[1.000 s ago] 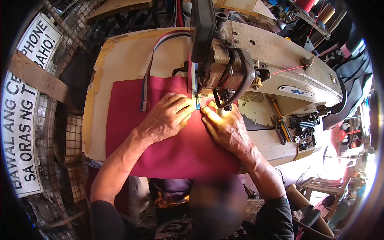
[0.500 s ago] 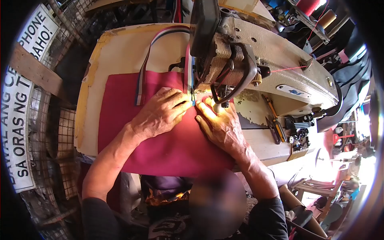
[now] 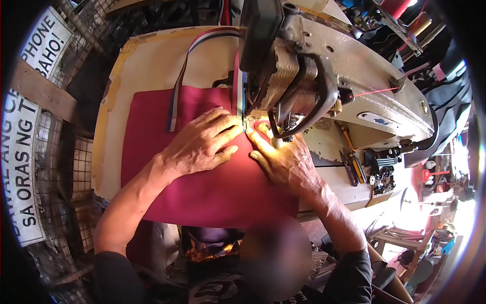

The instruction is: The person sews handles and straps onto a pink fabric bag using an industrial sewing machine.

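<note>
A magenta fabric panel [image 3: 202, 197] lies on the sewing machine bed. A striped strap [image 3: 178, 96] loops above the panel, with one end on its left part and the other running down to the presser foot area. My left hand [image 3: 205, 142] rests on the fabric left of the strap end, fingers stretched towards the needle area and thumb apart. Flat on the cloth just right of it is my right hand [image 3: 286, 162], its fingers spread, partly behind the machine's looped guard. The sewing machine [image 3: 354, 86] head hides the needle. Lamp light falls on the fingertips.
Orange-handled tools [image 3: 354, 157] lie on the bed to the right, beside a bobbin winder [image 3: 379, 169]. Red thread [image 3: 377, 91] runs along the machine arm. A wire mesh and a lettered sign [image 3: 25, 167] stand at the left. Thread spools [image 3: 395, 7] sit at the upper right.
My left thumb has moved away from the fingers and down. My right hand has shifted slightly right and down. The fabric and strap look almost the same.
</note>
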The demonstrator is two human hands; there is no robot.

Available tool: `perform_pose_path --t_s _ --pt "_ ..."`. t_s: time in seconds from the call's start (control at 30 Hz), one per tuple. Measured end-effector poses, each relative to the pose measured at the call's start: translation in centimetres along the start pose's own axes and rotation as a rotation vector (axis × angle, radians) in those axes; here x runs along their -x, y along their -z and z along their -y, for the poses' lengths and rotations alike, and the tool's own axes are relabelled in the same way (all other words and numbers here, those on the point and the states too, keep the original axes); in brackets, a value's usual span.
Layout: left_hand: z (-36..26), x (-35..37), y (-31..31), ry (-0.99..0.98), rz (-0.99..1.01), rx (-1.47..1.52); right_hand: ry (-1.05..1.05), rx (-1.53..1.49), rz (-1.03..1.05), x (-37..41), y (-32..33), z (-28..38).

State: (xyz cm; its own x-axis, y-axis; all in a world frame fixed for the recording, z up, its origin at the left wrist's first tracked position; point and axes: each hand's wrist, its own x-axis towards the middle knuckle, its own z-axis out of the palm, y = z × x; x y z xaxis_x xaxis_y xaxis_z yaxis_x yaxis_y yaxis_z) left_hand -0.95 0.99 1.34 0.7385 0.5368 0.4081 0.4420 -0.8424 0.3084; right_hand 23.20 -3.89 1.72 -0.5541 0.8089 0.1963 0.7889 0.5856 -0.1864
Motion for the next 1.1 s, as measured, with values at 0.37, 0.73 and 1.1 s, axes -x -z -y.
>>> perform_pose_path --t_s 0.37,0.73,1.1 --pt "0.9 -0.5 0.1 0.006 -0.025 0.037 -0.573 0.125 -0.67 13.6 18.1 -8.9" --pt "2.3 -0.3 -0.3 -0.027 -0.011 0.08 -1.025 0.222 -0.09 12.9 28.0 -37.0" --pt "2.2 -0.2 -0.4 0.006 -0.022 0.067 -0.719 0.437 -0.833 31.9 12.6 -34.2"
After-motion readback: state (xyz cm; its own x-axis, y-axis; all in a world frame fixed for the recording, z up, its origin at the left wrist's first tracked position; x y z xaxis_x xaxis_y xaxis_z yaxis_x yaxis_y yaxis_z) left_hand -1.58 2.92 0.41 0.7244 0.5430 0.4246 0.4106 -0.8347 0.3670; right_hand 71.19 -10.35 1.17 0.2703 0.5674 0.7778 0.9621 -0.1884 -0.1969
